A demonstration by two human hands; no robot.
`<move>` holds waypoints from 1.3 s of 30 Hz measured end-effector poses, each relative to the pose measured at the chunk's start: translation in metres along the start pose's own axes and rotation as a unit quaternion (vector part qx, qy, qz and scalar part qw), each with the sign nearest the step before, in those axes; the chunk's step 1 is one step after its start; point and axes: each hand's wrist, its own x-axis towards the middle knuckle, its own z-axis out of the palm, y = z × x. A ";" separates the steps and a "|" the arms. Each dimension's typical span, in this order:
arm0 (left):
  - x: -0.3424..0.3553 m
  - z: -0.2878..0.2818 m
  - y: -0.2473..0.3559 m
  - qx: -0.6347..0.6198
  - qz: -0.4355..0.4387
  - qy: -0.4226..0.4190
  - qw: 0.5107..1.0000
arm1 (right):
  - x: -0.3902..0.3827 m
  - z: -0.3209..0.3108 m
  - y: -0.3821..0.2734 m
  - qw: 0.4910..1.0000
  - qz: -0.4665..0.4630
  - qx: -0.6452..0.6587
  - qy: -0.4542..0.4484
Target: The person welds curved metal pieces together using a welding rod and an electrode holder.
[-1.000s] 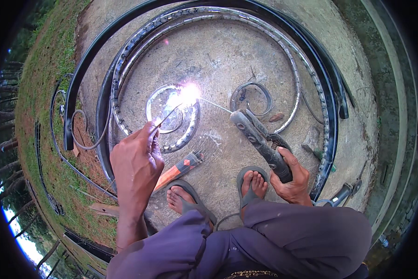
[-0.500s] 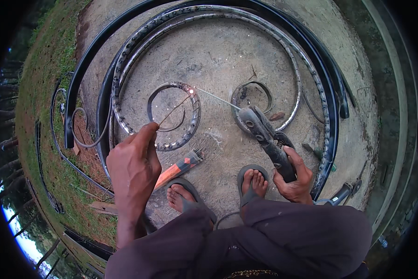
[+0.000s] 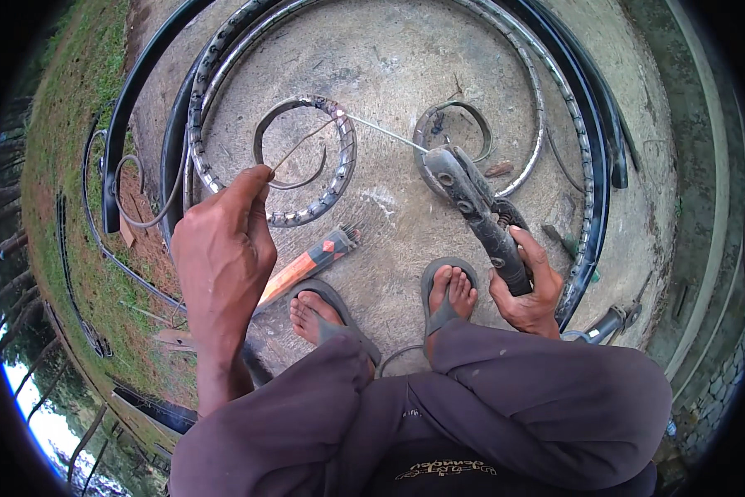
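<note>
My left hand (image 3: 223,244) pinches a thin metal rod (image 3: 302,143), which runs up to the top right of the left metal scroll (image 3: 346,170). In my right hand (image 3: 531,290), closed around its grip, is a dark welding electrode holder (image 3: 480,211). A pale welding electrode (image 3: 389,134) sticks out of its jaws. The electrode's tip and the rod's end meet at or very near the same spot on the scroll; I cannot tell if they touch. A faint purplish glow shows there. The right scroll (image 3: 419,137) lies beneath the holder's nose.
A large metal hoop (image 3: 195,124) with weld marks surrounds both scrolls on concrete. Black curved tubes (image 3: 120,124) lie outside it. An orange and dark electrode packet (image 3: 306,269) rests near my left foot. An angle grinder (image 3: 612,321) lies at the right, grass at the left.
The bright arc and sparks at the left scroll have faded to a dim glow. The view has shifted, so the hoop and scrolls sit higher. Both hands keep their hold.
</note>
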 end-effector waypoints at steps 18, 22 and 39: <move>-0.002 0.006 0.001 -0.009 -0.002 -0.014 1.000 | 0.000 -0.001 0.000 1.000 -0.006 -0.005 -0.005; -0.001 0.011 -0.003 -0.010 0.018 0.001 1.000 | 0.000 -0.002 0.000 1.000 0.008 -0.001 -0.011; 0.002 0.016 0.001 -0.025 0.018 -0.022 0.999 | -0.002 -0.005 -0.002 0.997 0.058 0.024 -0.036</move>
